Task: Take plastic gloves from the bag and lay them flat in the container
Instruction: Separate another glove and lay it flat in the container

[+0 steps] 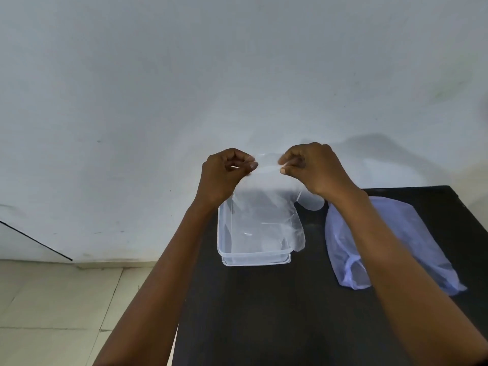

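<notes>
A clear plastic glove (266,204) hangs above the container, its cuff pinched at the top between both hands. My left hand (224,173) grips the cuff's left corner and my right hand (314,167) grips the right corner. The glove's fingers droop down over the right side of the clear rectangular container (224,249), which sits on the black table (277,313). A pale blue plastic bag (340,233) lies flat on the table to the right of the container, partly hidden by my right forearm.
A white wall rises just behind the table. The table's left edge runs under my left forearm, with a tiled floor (60,307) below to the left. A thin dark cable (37,240) crosses the wall low on the left.
</notes>
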